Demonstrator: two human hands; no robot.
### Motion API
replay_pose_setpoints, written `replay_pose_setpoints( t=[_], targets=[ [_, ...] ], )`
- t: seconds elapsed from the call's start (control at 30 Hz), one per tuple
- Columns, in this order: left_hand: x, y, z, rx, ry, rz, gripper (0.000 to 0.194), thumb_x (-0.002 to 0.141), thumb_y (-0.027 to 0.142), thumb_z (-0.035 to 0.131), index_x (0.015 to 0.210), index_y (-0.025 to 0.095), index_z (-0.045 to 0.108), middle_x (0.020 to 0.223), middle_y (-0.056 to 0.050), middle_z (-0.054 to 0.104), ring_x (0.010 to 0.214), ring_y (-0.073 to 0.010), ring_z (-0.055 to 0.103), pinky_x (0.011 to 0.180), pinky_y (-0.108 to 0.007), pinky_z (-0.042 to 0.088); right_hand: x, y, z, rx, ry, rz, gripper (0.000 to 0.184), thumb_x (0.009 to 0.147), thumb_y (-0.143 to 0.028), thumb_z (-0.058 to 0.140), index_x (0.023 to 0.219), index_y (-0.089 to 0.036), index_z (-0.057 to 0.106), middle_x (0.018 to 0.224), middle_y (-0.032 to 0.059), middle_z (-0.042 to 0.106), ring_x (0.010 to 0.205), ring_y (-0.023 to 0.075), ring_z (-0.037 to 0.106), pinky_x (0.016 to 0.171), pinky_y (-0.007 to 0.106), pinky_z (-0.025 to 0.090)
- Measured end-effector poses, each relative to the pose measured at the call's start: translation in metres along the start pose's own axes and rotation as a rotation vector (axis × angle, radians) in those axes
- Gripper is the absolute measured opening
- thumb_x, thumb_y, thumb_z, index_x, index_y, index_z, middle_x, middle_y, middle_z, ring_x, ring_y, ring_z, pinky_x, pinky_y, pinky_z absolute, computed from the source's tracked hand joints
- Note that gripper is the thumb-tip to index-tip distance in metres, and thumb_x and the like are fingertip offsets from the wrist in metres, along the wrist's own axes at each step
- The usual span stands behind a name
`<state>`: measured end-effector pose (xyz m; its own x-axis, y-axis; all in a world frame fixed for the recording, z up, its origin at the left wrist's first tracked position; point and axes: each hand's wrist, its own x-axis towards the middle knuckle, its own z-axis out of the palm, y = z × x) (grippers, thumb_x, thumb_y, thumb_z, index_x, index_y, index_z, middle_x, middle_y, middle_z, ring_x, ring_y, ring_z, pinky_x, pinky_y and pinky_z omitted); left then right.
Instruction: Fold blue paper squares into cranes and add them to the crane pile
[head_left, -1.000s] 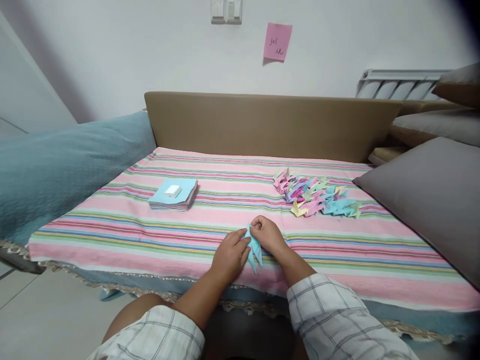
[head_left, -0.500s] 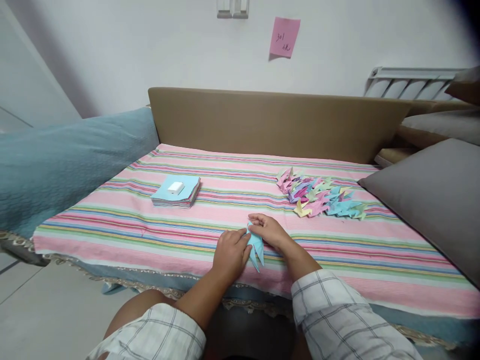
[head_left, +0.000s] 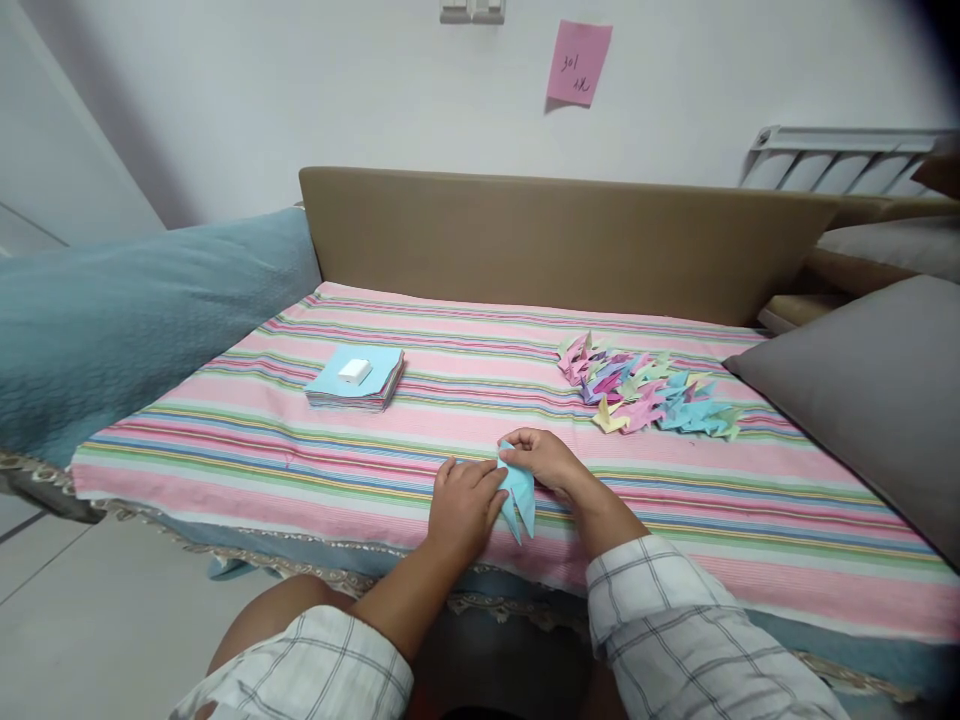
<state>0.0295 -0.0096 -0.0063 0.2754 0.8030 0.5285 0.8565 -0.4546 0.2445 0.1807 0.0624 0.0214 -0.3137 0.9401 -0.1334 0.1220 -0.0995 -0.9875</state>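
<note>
A light blue piece of folded origami paper (head_left: 519, 492) lies on the striped cloth between my hands, its two narrow points toward me. My right hand (head_left: 544, 458) pinches its far tip between thumb and fingers. From the left side, my left hand (head_left: 466, 500) presses on the paper's edge with its fingertips, the fingers fairly stretched and partly over the cloth. Beyond my right hand rests a cluster of folded paper cranes (head_left: 637, 392) in pink, purple, yellow, green and blue.
A stack of square paper (head_left: 326, 385) sits at the left with a small white block (head_left: 355, 371) on top. The striped cloth (head_left: 247, 450) covers the seat. A grey cushion (head_left: 877, 390) leans at the right, a blue armrest (head_left: 157, 310) at the left, and a brown backrest (head_left: 525, 240) behind.
My right thumb and fingers have closed on the far tip of the blue paper, and more of the paper shows. The left fingers lie flatter. The view has shifted slightly.
</note>
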Motion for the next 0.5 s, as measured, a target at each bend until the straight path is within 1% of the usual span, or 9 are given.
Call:
replay_pose_setpoints(
  t=[0.13,0.3,0.4,0.5],
  targets=[
    [-0.0001,0.0014,-0.0005,0.001,-0.009,-0.011,0.024,0.082,0.029,0.057,0.106,0.028,0.060,0.110,-0.003,0.065,0.099,-0.0202,0.057,0.098,-0.046,0.030,0.0012,0.0026,0.0005,-0.012,0.021,0.005,0.025,0.060,-0.028,0.070,0.081,-0.015,0.065,0.067,0.0007,0.066,0.057,0.0114,0.056,0.052,0.022,0.042],
    [-0.0002,0.0029,-0.0018,-0.005,-0.009,-0.029,0.022,0.083,0.029,0.056,0.104,0.029,0.061,0.107,-0.002,0.066,0.097,-0.0197,0.057,0.099,-0.046,0.028,0.0029,0.0074,0.0003,-0.083,0.058,-0.010,0.031,0.062,-0.032,0.069,0.087,-0.015,0.066,0.073,0.0030,0.068,0.061,0.0137,0.059,0.053,0.023,0.044],
    [-0.0003,0.0030,-0.0020,0.001,-0.004,-0.026,0.022,0.083,0.030,0.057,0.104,0.029,0.061,0.103,-0.001,0.067,0.096,-0.0191,0.057,0.099,-0.045,0.028,0.0023,0.0064,0.0003,-0.167,0.055,-0.041,0.039,0.061,-0.036,0.070,0.093,-0.015,0.065,0.076,0.0030,0.067,0.063,0.0144,0.059,0.054,0.023,0.044],
    [-0.0002,0.0030,-0.0022,0.014,-0.001,-0.017,0.022,0.083,0.030,0.057,0.104,0.029,0.061,0.101,-0.001,0.067,0.095,-0.0185,0.057,0.098,-0.045,0.029,0.0016,0.0033,0.0014,-0.267,0.073,-0.070,0.040,0.061,-0.039,0.070,0.093,-0.015,0.067,0.076,0.0033,0.067,0.067,0.0157,0.060,0.057,0.024,0.045]
  ],
)
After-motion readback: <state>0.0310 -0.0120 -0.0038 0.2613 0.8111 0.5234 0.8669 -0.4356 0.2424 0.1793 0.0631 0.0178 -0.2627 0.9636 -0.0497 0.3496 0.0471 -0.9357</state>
